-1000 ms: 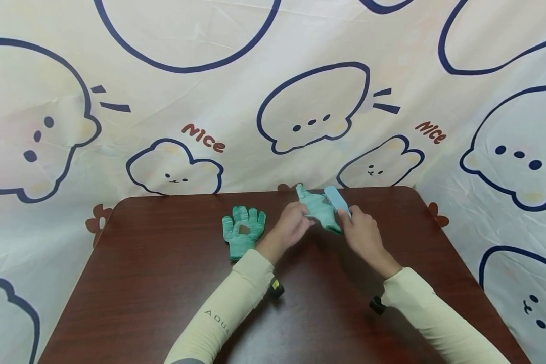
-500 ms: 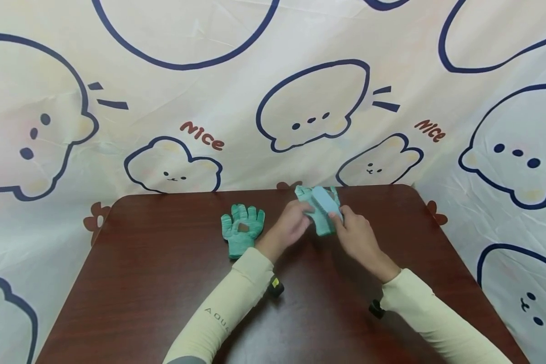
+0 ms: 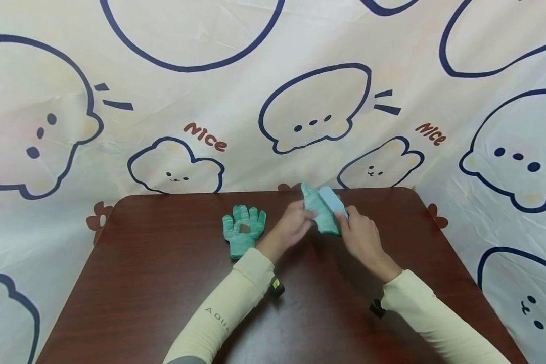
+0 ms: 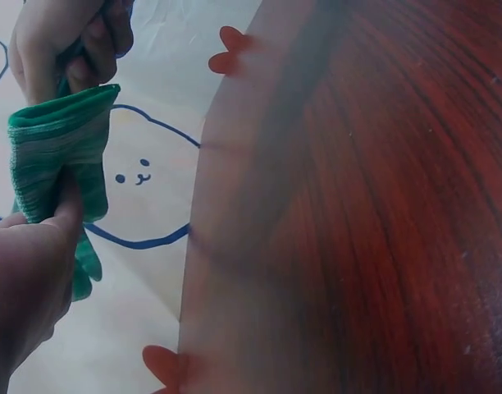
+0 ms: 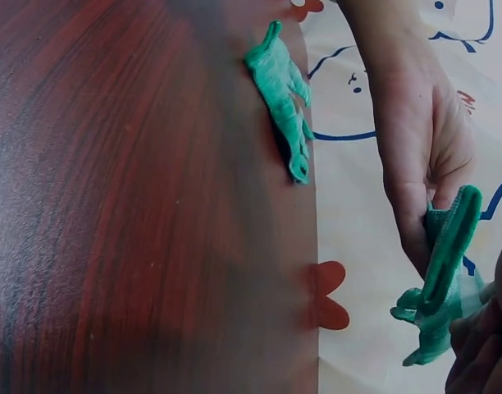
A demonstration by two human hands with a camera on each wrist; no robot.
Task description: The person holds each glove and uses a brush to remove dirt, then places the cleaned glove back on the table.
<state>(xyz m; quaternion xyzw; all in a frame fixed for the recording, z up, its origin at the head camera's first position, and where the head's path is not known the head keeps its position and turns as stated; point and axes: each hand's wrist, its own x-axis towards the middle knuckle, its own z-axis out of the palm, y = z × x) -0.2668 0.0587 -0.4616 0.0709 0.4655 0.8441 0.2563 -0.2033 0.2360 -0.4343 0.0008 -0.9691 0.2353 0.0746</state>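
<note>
A green knitted glove (image 3: 328,224) is held up near the table's far edge. My left hand (image 3: 292,227) pinches its left side; in the left wrist view the thumb presses on the fabric below the open cuff (image 4: 66,111). My right hand (image 3: 363,236) grips a light blue, flat tool with a rounded end (image 3: 332,199), which lies against the glove's face. The tool's underside is hidden, so its exact kind is unclear. The right wrist view shows the glove (image 5: 452,254) between both hands, cuff edge toward the camera.
A second green glove (image 3: 241,246) with a brown patch lies flat on the dark brown table (image 3: 173,283), left of my left hand. Behind the table hangs a pale cloth (image 3: 236,101) printed with cartoon outlines.
The blue tool swung left across the glove, then came back partway right. The held glove turned and shifted with it. My left hand stayed nearly in place; the second glove lies unmoved.
</note>
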